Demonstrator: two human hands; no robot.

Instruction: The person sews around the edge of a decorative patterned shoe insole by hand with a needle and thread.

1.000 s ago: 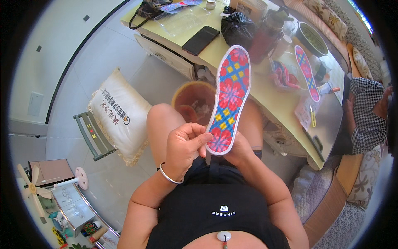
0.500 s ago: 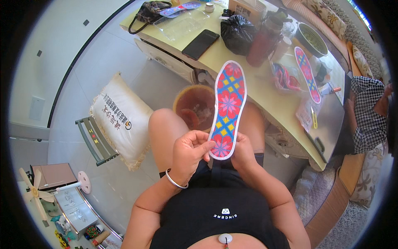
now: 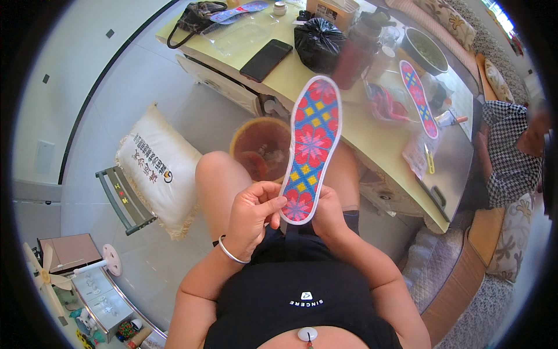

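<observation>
A shoe insole (image 3: 313,145) with a stitched pattern of red and pink flowers, blue bands and yellow diamonds is held upright above my lap, its edge bound in white. My left hand (image 3: 256,210), with a bangle at the wrist, pinches its lower left edge, thumb on the patterned face. On the lower right side, my right hand (image 3: 330,215) grips the same insole, its fingertips mostly hidden behind. Another insole (image 3: 418,100) of similar pattern lies on the table, beside a clear tray of coloured thread (image 3: 388,104).
The yellowish table (image 3: 372,154) carries a phone (image 3: 266,60), a black plastic bag (image 3: 318,44), a dark red flask (image 3: 356,55), a green basket (image 3: 426,49) and a yellow cutter (image 3: 429,158). A bin (image 3: 260,145) stands by my knees; a white cushion (image 3: 160,168) rests on a chair. Another person (image 3: 511,148) sits at right.
The surroundings have shifted slightly left in the picture as my view turned. The insole tilts a little more to the right at its top; both hands keep their hold.
</observation>
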